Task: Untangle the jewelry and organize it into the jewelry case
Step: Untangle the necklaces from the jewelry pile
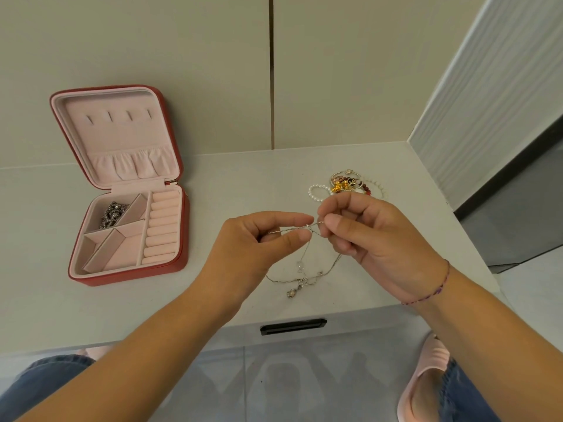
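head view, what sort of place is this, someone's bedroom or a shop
Most likely a room at home, perhaps a bedroom: a white drawer unit with a black pull handle, an open red jewelry case on it, and pink slippers on a tiled floor.

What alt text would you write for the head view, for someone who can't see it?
The left hand and right hand pinch a tangled silver chain above a white table, its lower loop and pendant resting there. An open red case sits to the left, one dark piece in a back compartment; a jewelry pile lies beyond the hands.
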Available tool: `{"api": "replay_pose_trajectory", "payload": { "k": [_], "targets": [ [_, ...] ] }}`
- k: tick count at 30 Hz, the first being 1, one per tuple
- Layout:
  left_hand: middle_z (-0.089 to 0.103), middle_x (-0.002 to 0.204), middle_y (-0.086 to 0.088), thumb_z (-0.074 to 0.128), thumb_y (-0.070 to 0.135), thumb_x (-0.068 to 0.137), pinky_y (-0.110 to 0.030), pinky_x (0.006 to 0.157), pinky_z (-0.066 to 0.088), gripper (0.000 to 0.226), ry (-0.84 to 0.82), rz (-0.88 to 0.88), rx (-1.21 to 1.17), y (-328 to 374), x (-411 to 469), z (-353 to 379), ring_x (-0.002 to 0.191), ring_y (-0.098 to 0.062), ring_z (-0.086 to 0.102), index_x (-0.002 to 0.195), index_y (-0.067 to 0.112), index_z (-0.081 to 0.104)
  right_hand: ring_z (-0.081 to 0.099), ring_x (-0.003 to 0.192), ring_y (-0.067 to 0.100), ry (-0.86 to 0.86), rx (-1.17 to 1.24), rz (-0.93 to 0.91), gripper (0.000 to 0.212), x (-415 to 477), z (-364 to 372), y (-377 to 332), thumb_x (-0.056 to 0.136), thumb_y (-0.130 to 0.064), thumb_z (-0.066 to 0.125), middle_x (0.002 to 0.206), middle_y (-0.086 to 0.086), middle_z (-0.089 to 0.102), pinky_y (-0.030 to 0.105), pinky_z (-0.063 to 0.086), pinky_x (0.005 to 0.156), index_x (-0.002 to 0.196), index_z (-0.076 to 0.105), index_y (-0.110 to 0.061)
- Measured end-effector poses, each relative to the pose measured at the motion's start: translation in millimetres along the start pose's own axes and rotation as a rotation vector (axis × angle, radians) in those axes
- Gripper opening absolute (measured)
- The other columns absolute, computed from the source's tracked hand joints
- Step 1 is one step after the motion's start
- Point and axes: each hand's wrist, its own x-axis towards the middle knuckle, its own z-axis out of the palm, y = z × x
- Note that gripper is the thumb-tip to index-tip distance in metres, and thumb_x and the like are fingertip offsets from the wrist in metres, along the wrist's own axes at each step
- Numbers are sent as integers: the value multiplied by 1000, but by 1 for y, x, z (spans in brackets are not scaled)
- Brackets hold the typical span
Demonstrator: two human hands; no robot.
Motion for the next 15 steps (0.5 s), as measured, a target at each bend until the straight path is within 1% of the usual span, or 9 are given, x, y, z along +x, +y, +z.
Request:
{"api": "replay_pose_trajectory", "payload": {
  "k": [2, 3, 5, 9, 11, 12, 13, 14, 15],
  "targets": [
    [20, 56, -3, 74, 30, 71, -24, 64, 33, 19, 16, 12, -10, 1, 0, 1, 62, -27, 20, 89, 26, 78, 41, 54, 9, -13, 1, -4, 10, -1, 0, 0, 80, -9, 58, 71, 3, 61, 18, 34, 53, 88, 65, -11],
    [20, 56, -4, 74, 29, 71, -21, 62, 33, 18, 20, 18, -12, 1, 0, 1, 61, -26, 20, 88, 26, 78, 41, 54, 9, -16, 3, -5, 10, -1, 0, 0, 80, -9, 58, 71, 3, 61, 18, 34, 53, 88, 65, -11],
    [20, 58, -12, 73, 29, 72, -17, 56, 32, 16, 16, 29, -5, 2, 0, 1, 63, -31, 20, 86, 25, 78, 42, 55, 9, -17, 1, -8, 10, -1, 1, -1, 80, -9, 58, 71, 3, 62, 17, 35, 53, 87, 65, -12],
    [25, 60, -25, 71, 33, 71, -17, 49, 27, 16, 7, 24, 13, 3, 0, 1, 66, -32, 21, 83, 23, 77, 41, 57, 10, -23, -23, -21, 13, -1, 2, -1, 79, -6, 57, 71, 2, 61, 18, 35, 55, 82, 66, -14],
    [32, 64, -32, 69, 37, 70, -16, 49, 27, 19, 14, 27, 25, 3, 0, 0, 67, -37, 21, 83, 24, 76, 43, 58, 9, -10, -108, -54, 15, -3, 2, -2, 77, -6, 57, 70, -2, 60, 18, 38, 57, 79, 68, -15],
    [37, 66, -33, 68, 38, 70, -14, 49, 28, 20, 20, 34, 27, 3, 0, 0, 67, -37, 22, 83, 24, 76, 46, 59, 10, 4, -186, -80, 16, -4, 3, -2, 77, -7, 57, 71, -5, 61, 18, 40, 59, 78, 70, -17],
    [40, 67, -32, 68, 38, 70, -12, 49, 29, 21, 27, 43, 26, 4, 0, -1, 65, -34, 23, 83, 24, 76, 49, 63, 16, 18, -274, -110, 17, -4, 3, -1, 78, -9, 58, 74, -6, 61, 19, 42, 62, 78, 71, -18],
    [42, 68, -29, 67, 38, 70, -10, 50, 32, 21, 37, 54, 24, 4, 0, -1, 62, -29, 25, 82, 23, 76, 51, 68, 23, 28, -357, -137, 17, -5, 3, 0, 78, -11, 59, 79, -4, 61, 22, 43, 65, 79, 73, -20],
    [43, 68, -27, 67, 38, 70, -9, 51, 34, 21, 49, 62, 22, 5, 1, -2, 59, -22, 27, 81, 23, 76, 51, 72, 27, 34, -427, -156, 16, -5, 4, 1, 78, -13, 61, 84, -2, 60, 24, 44, 66, 81, 74, -21]
  ]
}}
